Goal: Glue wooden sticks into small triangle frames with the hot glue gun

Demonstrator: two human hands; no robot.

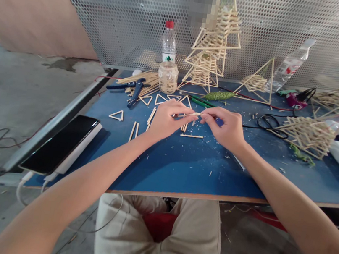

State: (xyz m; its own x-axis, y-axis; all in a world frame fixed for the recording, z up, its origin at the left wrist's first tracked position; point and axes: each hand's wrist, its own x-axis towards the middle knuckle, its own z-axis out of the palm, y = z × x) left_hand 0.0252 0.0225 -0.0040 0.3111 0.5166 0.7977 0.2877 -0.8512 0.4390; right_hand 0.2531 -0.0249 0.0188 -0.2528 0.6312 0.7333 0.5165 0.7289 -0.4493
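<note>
In the head view, the left hand (166, 120) and the right hand (225, 129) are meeting over the middle of the blue tabletop (182, 167), both pinched narrow on a thin wooden stick (190, 115) that is spanning the small gap between their fingertips; whether it is one stick or several joined is too small to tell. The stick is looking very light, stiff and brittle, likely to snap if bent, so it is best gripped near its ends with thumb and forefinger, as both hands are doing. Just below the hands a loose stick (191, 136) is lying flat, and to the left small stick triangles (117, 115) are resting near blue-handled cutters (132, 87). Farther off, a jar of sticks (168, 78) is standing in front of a red-capped water bottle (169, 42), with a tall stick tree (211, 48) to their right. A spool of green wire (219, 95) is lying near the tree's base, and a phone (60, 144) is sitting at the near left edge.
</note>
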